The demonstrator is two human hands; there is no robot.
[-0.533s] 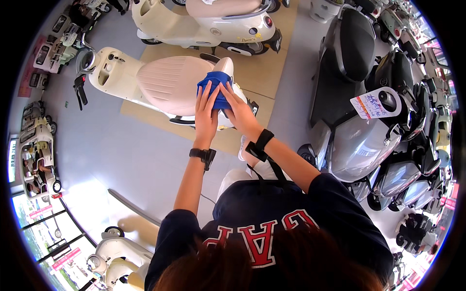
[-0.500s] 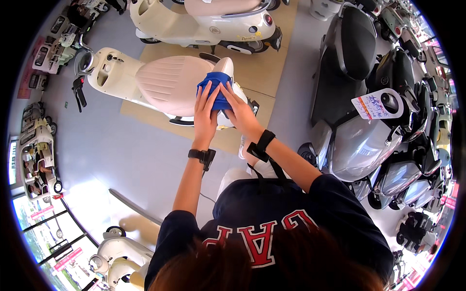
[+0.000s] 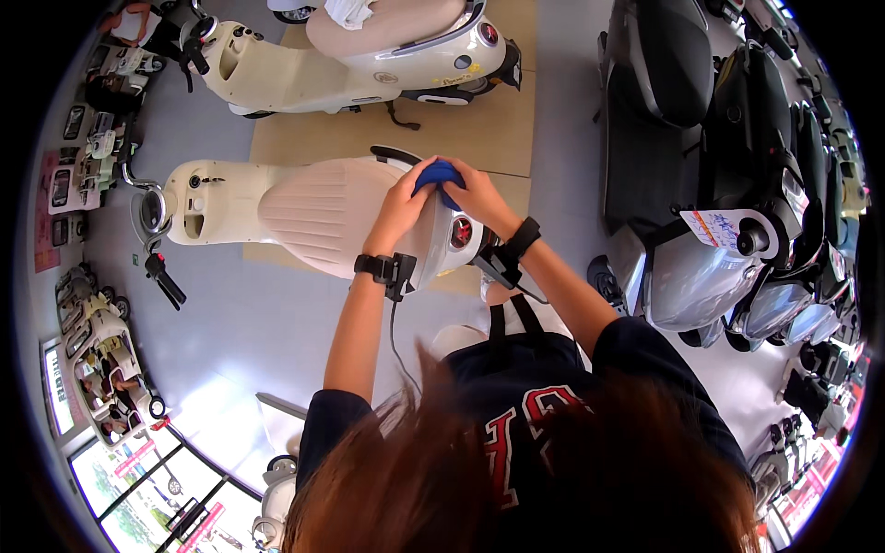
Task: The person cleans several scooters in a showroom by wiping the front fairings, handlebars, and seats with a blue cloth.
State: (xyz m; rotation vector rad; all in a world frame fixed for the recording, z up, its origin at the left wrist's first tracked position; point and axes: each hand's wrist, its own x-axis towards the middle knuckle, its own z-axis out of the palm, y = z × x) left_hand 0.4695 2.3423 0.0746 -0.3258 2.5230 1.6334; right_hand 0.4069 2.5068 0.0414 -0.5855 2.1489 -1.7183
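Observation:
A cream scooter [image 3: 235,205] with a ribbed pale-pink seat [image 3: 318,212] stands side-on before me, its handlebar to the left. A blue cloth [image 3: 440,175] is bunched over the seat's backrest, which is mostly hidden under it and my hands. My left hand [image 3: 402,212] grips the cloth from the left, fingers curled round it. From the right, my right hand [image 3: 483,197] presses the same cloth, its thumb toward the middle. Just below the right hand shows the red tail light [image 3: 462,232]. Both wrists wear black bands with small devices.
Beyond stands a second cream scooter [image 3: 369,69] with a white cloth [image 3: 349,13] on its seat. Dark and silver scooters [image 3: 705,276] crowd the right side, one bearing a paper tag. A thin cable hangs from my left wrist. More scooters line the left wall.
My hands have gone from lying nearly flat on the cloth to curling round it, and the cloth is more bunched. The view has shifted, so the scooter's tail light now shows.

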